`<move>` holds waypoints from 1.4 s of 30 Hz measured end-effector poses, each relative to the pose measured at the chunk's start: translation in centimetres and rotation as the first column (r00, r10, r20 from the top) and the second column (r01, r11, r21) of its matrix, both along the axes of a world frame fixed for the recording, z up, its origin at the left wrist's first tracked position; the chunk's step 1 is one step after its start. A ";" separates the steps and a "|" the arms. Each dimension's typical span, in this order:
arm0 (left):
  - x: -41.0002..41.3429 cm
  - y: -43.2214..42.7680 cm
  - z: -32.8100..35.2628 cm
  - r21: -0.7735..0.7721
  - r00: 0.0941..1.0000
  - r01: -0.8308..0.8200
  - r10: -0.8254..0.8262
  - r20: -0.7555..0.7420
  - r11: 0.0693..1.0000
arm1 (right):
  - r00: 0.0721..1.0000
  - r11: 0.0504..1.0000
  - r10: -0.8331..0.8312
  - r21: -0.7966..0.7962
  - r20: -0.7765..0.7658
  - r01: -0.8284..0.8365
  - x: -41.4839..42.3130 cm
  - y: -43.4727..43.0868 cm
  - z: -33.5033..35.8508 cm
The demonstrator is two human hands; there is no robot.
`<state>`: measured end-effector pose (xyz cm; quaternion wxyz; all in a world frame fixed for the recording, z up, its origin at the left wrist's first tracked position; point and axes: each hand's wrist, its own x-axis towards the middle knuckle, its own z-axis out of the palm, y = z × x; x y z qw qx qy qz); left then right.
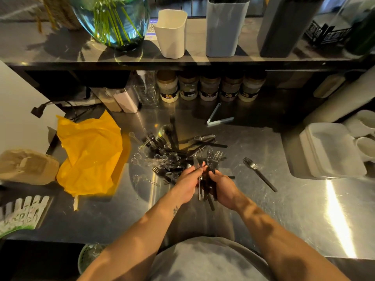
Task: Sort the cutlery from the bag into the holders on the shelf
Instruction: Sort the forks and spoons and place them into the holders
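A heap of black plastic forks and knives mixed with clear spoons [172, 155] lies on the steel counter [263, 209]. Just in front of it, my left hand [187, 184] and my right hand [222, 189] meet around a bundle of black cutlery [207, 173], tines and blades pointing up and away. A single black fork [259, 174] lies apart to the right. The flattened yellow bag [91, 155] rests at the left. On the shelf above stand three holders: a white one [172, 35], a light grey one [224, 29] and a dark one [284, 31].
A glass vase with green stems [113, 21] stands on the shelf at the left. Jars [209, 88] line the back under the shelf. A stack of white lidded containers [328, 151] sits at the right, a brown paper package [26, 167] at the far left.
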<state>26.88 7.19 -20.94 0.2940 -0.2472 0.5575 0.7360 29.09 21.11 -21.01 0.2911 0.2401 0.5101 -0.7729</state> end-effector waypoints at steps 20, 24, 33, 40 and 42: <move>-1.3 0.9 2.6 0.082 0.999 -0.032 0.035 -0.024 0.996 | 0.986 0.989 0.097 0.128 -0.135 -0.079 -1.0 1.4 2.4; -1.1 1.8 2.8 0.123 0.999 -0.041 0.041 0.007 0.992 | 0.975 0.962 0.085 0.270 -0.205 -0.027 -0.9 0.9 2.3; -0.5 2.1 2.9 0.016 0.993 0.058 -0.056 -0.108 0.998 | 0.960 0.948 0.074 0.316 -0.271 0.016 -0.9 0.0 3.1; -1.4 1.6 3.8 -0.031 0.992 -0.029 0.025 -0.125 0.999 | 0.977 0.951 -0.025 0.297 -0.210 0.088 -1.9 0.2 2.6; -2.1 1.3 4.2 0.091 0.983 -0.164 0.171 -0.073 0.982 | 0.977 0.947 -0.036 0.306 -0.210 0.100 -2.1 0.5 2.5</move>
